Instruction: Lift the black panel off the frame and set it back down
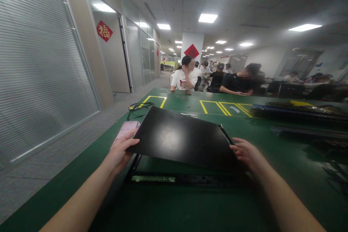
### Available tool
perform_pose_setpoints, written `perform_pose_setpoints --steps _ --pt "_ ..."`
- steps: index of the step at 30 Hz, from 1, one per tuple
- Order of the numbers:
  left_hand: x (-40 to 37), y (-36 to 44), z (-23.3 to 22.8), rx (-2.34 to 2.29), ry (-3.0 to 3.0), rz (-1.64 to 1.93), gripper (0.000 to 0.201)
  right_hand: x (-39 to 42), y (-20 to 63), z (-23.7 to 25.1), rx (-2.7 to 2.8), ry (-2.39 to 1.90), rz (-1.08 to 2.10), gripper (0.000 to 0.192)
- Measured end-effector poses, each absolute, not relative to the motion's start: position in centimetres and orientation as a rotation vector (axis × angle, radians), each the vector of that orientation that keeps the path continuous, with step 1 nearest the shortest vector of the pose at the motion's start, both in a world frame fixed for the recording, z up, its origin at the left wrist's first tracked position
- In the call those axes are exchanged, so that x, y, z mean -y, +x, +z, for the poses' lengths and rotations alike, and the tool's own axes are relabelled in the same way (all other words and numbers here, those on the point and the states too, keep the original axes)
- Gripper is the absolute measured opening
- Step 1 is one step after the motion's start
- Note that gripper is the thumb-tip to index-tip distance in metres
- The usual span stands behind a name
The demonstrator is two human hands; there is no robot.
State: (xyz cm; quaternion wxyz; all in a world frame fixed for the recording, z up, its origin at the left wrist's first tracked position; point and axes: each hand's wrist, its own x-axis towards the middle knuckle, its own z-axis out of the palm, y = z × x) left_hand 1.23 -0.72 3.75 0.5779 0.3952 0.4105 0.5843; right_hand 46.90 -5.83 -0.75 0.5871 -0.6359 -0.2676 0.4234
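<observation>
Flat black rectangular panel (176, 137), glossy, with a pale glare patch near its middle, held tilted above a black rectangular frame (174, 178) that lies on the green tabletop (285, 159). Near edge of panel raised; far edge lower, toward the tabletop's middle. Frame sits close to the tabletop's near edge, a green strip showing along its front rail.

Left hand (121, 152): grip closed on the panel's near-left corner, thumb on top, fingers hidden beneath. Right hand (246, 152): grip on the panel's near-right corner, fingers curled at the edge, thumb side up. A thin black strip runs along the panel's right edge just beyond the right hand; what it is, cannot tell.

Pink-cased phone (126, 130) lies flat near the tabletop's left edge, just beyond the left hand and beside the panel's left edge. Black coiled cable (138, 108) further along the left edge, by a yellow taped rectangle (154, 100). More yellow tape outlines (223, 107) toward the far edge.

Stack of dark flat panels (296, 111) along the tabletop's right side, blurred.

At the far edge: a seated person in a white shirt (182, 79), one hand raised; beside them, a seated person in a black shirt (236, 83), forearm on the tabletop. More people seated behind, indistinct. Red diamond signs on the door (104, 31) and pillar (191, 51).
</observation>
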Motion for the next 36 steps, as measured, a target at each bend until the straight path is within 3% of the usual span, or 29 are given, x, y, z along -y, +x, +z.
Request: perform_pose_setpoints --steps 11,36 --pt "0.9 1.8 3.7 -0.956 0.870 1.312 0.041 5.6 47.4 -1.1 0.596 -1.543 0.963 0.031" --pt "0.9 2.2 2.9 -0.948 0.795 1.289 0.046 5.5 48.2 -1.5 0.610 -1.605 0.924 0.026"
